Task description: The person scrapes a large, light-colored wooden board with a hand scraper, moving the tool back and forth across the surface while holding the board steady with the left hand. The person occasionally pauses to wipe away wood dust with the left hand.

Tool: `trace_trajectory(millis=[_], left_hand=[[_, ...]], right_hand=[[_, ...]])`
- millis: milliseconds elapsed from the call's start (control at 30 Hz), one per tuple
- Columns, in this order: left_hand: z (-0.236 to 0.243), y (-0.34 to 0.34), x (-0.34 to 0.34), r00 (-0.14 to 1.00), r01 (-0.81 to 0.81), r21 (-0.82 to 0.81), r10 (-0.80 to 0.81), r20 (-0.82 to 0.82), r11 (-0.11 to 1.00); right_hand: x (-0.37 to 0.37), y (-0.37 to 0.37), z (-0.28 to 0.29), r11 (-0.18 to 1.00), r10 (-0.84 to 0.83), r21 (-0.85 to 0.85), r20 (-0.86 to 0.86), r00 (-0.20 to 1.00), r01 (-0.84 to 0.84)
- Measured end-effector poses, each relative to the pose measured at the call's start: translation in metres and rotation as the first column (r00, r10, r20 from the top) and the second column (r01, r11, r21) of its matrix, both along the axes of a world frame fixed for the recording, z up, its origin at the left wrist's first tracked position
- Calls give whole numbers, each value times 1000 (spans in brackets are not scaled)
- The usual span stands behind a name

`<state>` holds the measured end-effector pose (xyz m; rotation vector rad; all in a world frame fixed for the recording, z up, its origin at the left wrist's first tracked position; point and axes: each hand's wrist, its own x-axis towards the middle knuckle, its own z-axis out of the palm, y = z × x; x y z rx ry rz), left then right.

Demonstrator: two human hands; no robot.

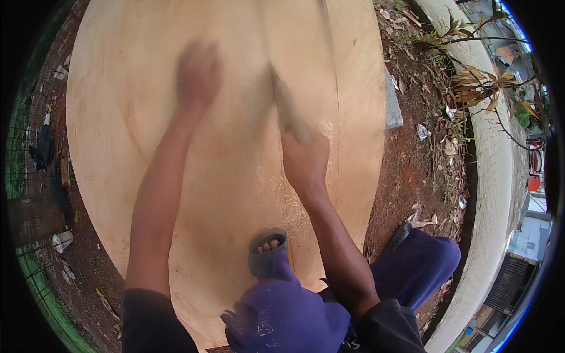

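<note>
A large sheet of plywood lies beneath both my arms. My right hand is wrapped round the handle of a hand saw, whose blade is smeared by motion. The saw's tip points away from me and meets the sheet at a long line running lengthwise. Pale sawdust lies scattered on the wood nearer to me. Farther out and to the left, my left hand is over the sheet, blurred, its fingers seemingly curled in with no object visible in them. Whether it presses on the wood is unclear.
My sandalled foot stands on the plywood at the near side. Brown soil with leaves and litter borders the sheet. A grey slab pokes out at the right edge. Beyond are a pale low wall, a dry plant and left-side wire fencing.
</note>
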<state>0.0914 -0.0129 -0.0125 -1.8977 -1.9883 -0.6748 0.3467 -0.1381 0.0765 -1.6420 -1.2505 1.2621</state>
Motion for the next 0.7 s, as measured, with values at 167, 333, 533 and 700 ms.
trace_trajectory(millis=[167, 333, 533, 700], left_hand=[[4, 3, 2, 998, -45, -31, 44, -41, 999], [1, 0, 5, 995, -68, -54, 63, -80, 996], [-9, 5, -4, 999, -2, 51, 4, -37, 999], [-10, 3, -5, 995, 5, 41, -1, -101, 999]], right_hand=[[64, -143, 14, 982, 48, 182, 58, 997, -58], [39, -96, -5, 996, -81, 17, -133, 988, 84], [7, -21, -7, 999, -5, 39, -41, 999, 6], [66, -150, 6, 987, 36, 155, -10, 999, -34]])
